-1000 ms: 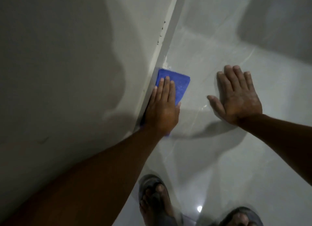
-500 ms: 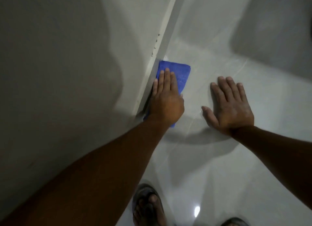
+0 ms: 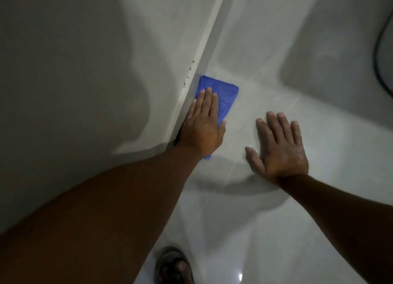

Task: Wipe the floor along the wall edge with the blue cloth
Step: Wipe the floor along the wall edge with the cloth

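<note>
Down at the foot of the wall (image 3: 85, 71), the left hand (image 3: 202, 128) lies flat on the blue cloth (image 3: 223, 96), palm down, fingers straight and close together, pressing rather than gripping. That cloth is folded into a soft-cornered rectangle with a slightly fuzzy, speckled surface. Its long left edge runs tight against the pale baseboard (image 3: 204, 50), and it rests on the floor (image 3: 276, 220); its far half shows beyond the fingertips, while a small blue corner pokes out below the wrist.

Just to the right, the right hand (image 3: 278, 150) is spread open on the bare tile, palm down, thumb angled outward, holding nothing. It sits near the cloth but apart from it.

Underfoot, the floor is smooth, glossy and light grey, with faint pale veins and a bright spot of reflected light near the bottom edge. A few small dark specks dot the baseboard just beyond the cloth. By contrast, the wall looks matte and plain, with broad soft shadows. A dark sandal (image 3: 172, 266) with a foot in it shows at the bottom.
</note>
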